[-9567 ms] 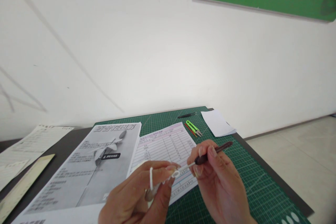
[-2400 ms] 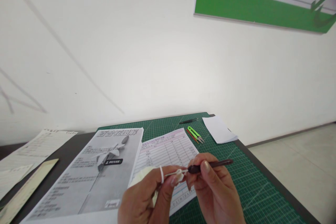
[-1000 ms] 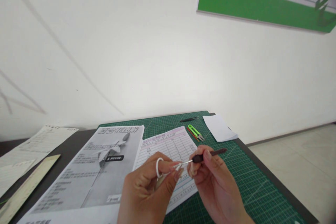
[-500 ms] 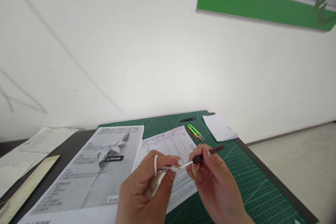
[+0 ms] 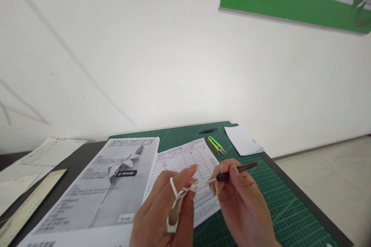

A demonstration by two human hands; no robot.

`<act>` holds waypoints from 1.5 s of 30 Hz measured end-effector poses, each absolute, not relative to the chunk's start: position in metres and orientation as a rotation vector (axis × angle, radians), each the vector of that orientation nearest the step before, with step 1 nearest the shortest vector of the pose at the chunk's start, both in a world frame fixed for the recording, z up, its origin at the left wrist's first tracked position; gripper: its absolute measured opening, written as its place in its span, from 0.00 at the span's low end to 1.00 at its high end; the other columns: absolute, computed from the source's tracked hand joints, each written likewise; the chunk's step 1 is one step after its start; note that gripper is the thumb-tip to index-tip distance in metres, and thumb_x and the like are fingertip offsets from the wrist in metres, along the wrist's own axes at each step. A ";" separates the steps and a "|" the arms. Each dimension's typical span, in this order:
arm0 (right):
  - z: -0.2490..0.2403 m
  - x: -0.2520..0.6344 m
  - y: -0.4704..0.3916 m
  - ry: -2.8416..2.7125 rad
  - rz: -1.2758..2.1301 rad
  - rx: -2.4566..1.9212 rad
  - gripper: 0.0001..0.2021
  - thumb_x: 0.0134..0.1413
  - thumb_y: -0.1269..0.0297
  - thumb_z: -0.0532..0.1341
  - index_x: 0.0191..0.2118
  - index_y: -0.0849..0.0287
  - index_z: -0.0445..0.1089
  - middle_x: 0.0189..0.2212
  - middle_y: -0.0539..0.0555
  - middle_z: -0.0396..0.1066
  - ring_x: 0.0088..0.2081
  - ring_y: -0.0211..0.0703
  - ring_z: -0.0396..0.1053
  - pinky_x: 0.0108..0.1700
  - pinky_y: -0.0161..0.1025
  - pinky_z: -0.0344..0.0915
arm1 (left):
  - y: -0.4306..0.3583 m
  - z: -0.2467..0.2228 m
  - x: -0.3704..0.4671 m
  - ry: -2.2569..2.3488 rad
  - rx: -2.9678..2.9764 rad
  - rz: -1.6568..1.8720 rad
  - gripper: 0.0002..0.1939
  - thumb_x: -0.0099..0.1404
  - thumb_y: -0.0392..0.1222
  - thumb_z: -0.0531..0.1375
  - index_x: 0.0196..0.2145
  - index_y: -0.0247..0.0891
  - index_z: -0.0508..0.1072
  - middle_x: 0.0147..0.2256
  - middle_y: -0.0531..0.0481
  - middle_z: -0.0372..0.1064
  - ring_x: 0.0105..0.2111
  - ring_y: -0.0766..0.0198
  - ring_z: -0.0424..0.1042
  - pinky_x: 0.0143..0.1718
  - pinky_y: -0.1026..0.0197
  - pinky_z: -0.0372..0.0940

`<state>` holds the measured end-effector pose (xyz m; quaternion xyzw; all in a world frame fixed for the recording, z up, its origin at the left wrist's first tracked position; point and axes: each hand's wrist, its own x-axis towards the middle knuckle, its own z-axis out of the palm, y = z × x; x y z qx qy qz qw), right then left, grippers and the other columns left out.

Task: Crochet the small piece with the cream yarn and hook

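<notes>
A crochet hook (image 5: 237,171) with a dark brown handle is pinched in my right hand (image 5: 243,204), its metal shaft pointing left. Between the thumb and fingers of my left hand (image 5: 162,208) is a small piece of white crochet work (image 5: 193,187). White yarn (image 5: 173,187) loops round the left index finger and runs to that piece. The hook's tip meets the white stitches; whether it sits inside a loop I cannot tell. Something pale (image 5: 174,214) shows in the left palm, mostly covered by the fingers.
Both hands are above a green cutting mat (image 5: 290,204). A printed flower sheet (image 5: 87,200) and a ruled form (image 5: 174,158) lie on the left and beneath. Green thread snips (image 5: 216,144), dark tweezers (image 5: 209,130) and white paper (image 5: 243,141) lie behind. A ruler (image 5: 34,204) rests far left.
My right hand and the crochet hook have shifted slightly right, away from the left hand. The left index finger has lifted, and more of the yarn and the pale thing in the palm shows.
</notes>
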<state>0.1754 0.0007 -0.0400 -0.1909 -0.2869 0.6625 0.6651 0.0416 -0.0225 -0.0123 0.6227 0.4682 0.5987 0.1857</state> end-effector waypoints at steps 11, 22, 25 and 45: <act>-0.040 0.174 -0.002 -0.663 1.457 -0.463 0.08 0.58 0.62 0.61 0.32 0.58 0.75 0.25 0.51 0.68 0.28 0.35 0.63 0.33 0.31 0.64 | -0.022 -0.014 0.042 1.350 1.808 1.738 0.20 0.59 0.29 0.58 0.47 0.49 0.74 0.30 0.53 0.72 0.28 0.62 0.71 0.29 0.64 0.66; -0.041 0.175 -0.002 -0.695 1.448 -0.438 0.08 0.60 0.63 0.59 0.34 0.57 0.75 0.24 0.49 0.68 0.28 0.35 0.64 0.34 0.30 0.64 | -0.022 -0.015 0.040 1.318 1.842 1.716 0.22 0.60 0.29 0.58 0.48 0.52 0.73 0.31 0.56 0.72 0.29 0.65 0.71 0.30 0.67 0.66; -0.040 0.174 -0.003 -0.695 1.439 -0.441 0.08 0.60 0.63 0.59 0.34 0.57 0.75 0.24 0.50 0.69 0.28 0.35 0.64 0.34 0.30 0.64 | -0.022 -0.015 0.040 1.320 1.858 1.706 0.22 0.60 0.29 0.57 0.48 0.52 0.72 0.31 0.56 0.72 0.29 0.66 0.70 0.30 0.68 0.65; -0.040 0.173 -0.003 -0.669 1.544 -0.426 0.07 0.57 0.63 0.62 0.32 0.59 0.75 0.27 0.50 0.72 0.27 0.32 0.67 0.33 0.28 0.65 | -0.020 -0.020 0.037 1.269 1.966 1.633 0.19 0.62 0.29 0.56 0.47 0.48 0.72 0.33 0.55 0.71 0.27 0.69 0.70 0.27 0.69 0.63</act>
